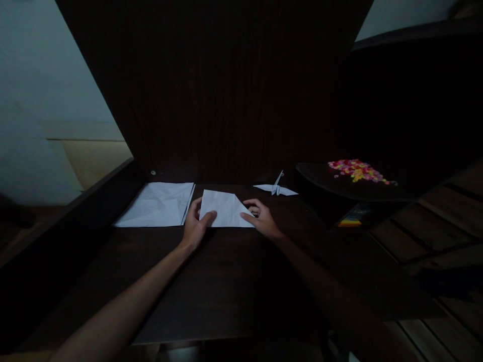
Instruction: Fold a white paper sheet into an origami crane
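Note:
A folded sheet of white paper [222,207] is held up between my two hands over the dark desk. My left hand [196,221] grips its left edge, the thumb lying on the front and the fingers behind. At the slanted right corner, my right hand [260,217] pinches the paper with the thumb in front and the fingers curled at the back. Left of the hands lies a stack of white paper sheets [156,205], creased on top. A white paper crane [276,189] with spread wings rests beyond my right hand.
A dark upright panel [226,90] rises behind the desk [211,286]. On the left runs a raised dark side board [75,241]. A small rounded shelf [317,176] at the right carries a heap of pink, red and yellow bits [358,171]; something yellow-orange [350,222] sits below it.

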A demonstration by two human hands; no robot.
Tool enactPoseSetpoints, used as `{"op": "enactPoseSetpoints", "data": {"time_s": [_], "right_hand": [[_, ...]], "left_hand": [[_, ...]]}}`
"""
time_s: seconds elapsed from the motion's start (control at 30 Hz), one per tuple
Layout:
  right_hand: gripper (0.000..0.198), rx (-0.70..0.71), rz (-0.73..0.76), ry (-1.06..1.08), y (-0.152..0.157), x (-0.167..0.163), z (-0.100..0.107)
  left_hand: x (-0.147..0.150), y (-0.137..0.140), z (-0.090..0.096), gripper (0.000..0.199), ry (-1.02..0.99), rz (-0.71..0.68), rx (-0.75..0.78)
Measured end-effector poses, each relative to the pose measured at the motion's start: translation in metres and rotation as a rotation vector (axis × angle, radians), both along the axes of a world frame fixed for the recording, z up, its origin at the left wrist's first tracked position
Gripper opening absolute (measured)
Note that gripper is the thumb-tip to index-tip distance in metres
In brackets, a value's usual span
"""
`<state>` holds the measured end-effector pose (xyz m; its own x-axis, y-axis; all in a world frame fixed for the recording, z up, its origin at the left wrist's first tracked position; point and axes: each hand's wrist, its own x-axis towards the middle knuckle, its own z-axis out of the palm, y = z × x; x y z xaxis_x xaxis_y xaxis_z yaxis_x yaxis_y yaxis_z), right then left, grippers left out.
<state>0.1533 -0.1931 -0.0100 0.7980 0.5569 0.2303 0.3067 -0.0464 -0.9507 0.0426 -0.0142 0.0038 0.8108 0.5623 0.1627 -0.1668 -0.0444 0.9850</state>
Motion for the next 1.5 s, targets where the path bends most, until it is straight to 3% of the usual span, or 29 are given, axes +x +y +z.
{"op": "enactPoseSetpoints", "data": {"time_s": [0.1, 0.23, 0.33, 0.47, 0.6, 0.77, 1.03, 1.17, 1.3, 1.5], "right_hand": [[0.041, -0.042, -0.004, -0.054, -0.002, 0.001, -0.001], [0.047, -0.162, -0.01, -0.158, -0.004, 0.003, -0.001], [0.048, -0.325, -0.042, -0.281, -0.007, 0.003, -0.002], [0.057, -0.451, -0.097, -0.468, -0.013, 0.002, -0.002], [0.043, -0.523, -0.163, -0.611, -0.018, 0.001, 0.0], [0.021, -0.56, -0.238, -0.696, -0.022, -0.002, 0.002], [0.037, -0.636, -0.216, -0.668, -0.022, -0.008, 0.001], [0.038, -0.647, -0.214, -0.636, -0.021, -0.008, 0.002], [0.043, -0.636, -0.237, -0.626, -0.02, -0.009, 0.003], [0.041, -0.598, -0.261, -0.595, -0.019, -0.011, 0.001]], "left_hand": [[0.002, 0.01, -0.001, 0.059, -0.033, 0.024, 0.15], [0.002, 0.023, -0.004, 0.066, -0.072, 0.08, 0.641], [0.001, 0.023, -0.005, 0.06, -0.044, -0.043, 1.007], [0.001, 0.017, -0.006, 0.059, 0.037, -0.261, 1.195], [0.002, 0.014, -0.006, 0.051, 0.142, -0.376, 1.203], [0.0, 0.005, -0.007, 0.041, 0.108, -0.324, 1.168], [-0.002, -0.014, -0.007, 0.023, 0.083, -0.227, 0.973], [0.001, -0.006, -0.006, 0.033, 0.131, -0.082, 0.903], [0.005, 0.0, -0.008, 0.056, 0.178, -0.138, 0.82], [0.005, 0.0, -0.006, 0.05, 0.184, -0.21, 0.817]]}}
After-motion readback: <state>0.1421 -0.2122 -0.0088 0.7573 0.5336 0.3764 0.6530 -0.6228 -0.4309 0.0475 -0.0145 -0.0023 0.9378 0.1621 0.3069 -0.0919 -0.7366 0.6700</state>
